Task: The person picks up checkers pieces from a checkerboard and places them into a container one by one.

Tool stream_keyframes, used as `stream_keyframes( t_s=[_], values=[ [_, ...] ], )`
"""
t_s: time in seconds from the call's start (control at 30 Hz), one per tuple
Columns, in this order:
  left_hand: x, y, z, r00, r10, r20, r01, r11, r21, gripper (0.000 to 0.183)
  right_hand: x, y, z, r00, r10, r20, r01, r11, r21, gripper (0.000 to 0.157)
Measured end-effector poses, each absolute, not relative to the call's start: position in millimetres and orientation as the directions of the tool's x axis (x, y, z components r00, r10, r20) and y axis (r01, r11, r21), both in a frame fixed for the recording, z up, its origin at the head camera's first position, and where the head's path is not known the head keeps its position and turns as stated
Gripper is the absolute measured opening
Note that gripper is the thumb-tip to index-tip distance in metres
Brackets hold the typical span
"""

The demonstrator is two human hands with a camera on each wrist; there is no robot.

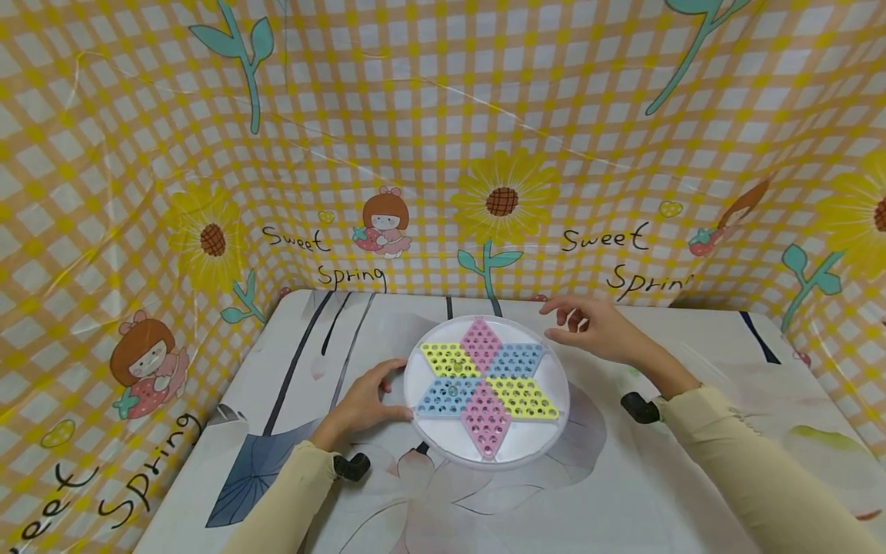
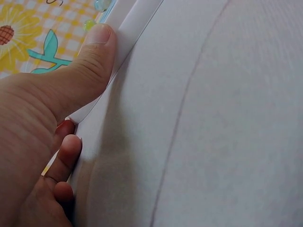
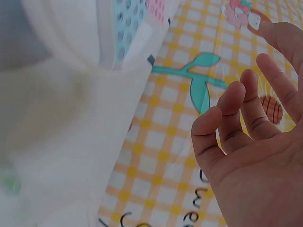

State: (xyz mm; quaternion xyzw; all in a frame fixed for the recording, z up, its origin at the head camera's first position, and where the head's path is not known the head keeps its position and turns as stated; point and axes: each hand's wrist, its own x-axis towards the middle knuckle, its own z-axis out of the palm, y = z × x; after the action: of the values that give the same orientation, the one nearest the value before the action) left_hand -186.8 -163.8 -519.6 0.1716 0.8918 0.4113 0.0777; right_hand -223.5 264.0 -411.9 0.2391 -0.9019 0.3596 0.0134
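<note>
A round white Chinese checkers board (image 1: 533,438) lies on the table, its six-pointed star of pink, yellow and blue sections dotted with holes. A yellow-green marble (image 2: 89,23) and a pale blue marble (image 2: 101,5) sit on the board's left side. My left hand (image 1: 364,400) holds the board's left rim, thumb against the edge and fingers farther along it; part of those fingers is hidden in the left wrist view. My right hand (image 1: 588,327) hovers off the board's far right edge, fingers loosely bent and apart, with nothing in them.
A white tablecloth (image 1: 692,477) with flower and line prints covers the table. Behind and beside it hangs a yellow checked cloth (image 1: 429,115) with sunflowers. Black wrist-worn pieces show at both cuffs. A blurred green spot (image 3: 12,183) appears in the right wrist view.
</note>
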Motion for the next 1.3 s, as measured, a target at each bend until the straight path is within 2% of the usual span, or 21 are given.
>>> stream_keyframes(
  t_s=[0.53,0.83,1.3],
  values=[
    [-188,-165,-518,-0.927,0.374,0.02,0.257,0.597,0.76,0.091,-237,208,-432,-0.839,-0.513,0.185,-0.485,0.547,-0.683,0.032],
    [-190,-167,-522,-0.923,0.383,0.035,0.272,0.586,0.763,0.09,-243,182,-444,-0.819,-0.569,0.07,-0.432,0.531,-0.729,0.034],
    [-190,-165,-524,-0.927,0.373,0.033,0.267,0.596,0.757,0.09,-246,146,-468,-0.788,-0.614,0.048,-0.441,0.509,-0.739,0.037]
  ],
)
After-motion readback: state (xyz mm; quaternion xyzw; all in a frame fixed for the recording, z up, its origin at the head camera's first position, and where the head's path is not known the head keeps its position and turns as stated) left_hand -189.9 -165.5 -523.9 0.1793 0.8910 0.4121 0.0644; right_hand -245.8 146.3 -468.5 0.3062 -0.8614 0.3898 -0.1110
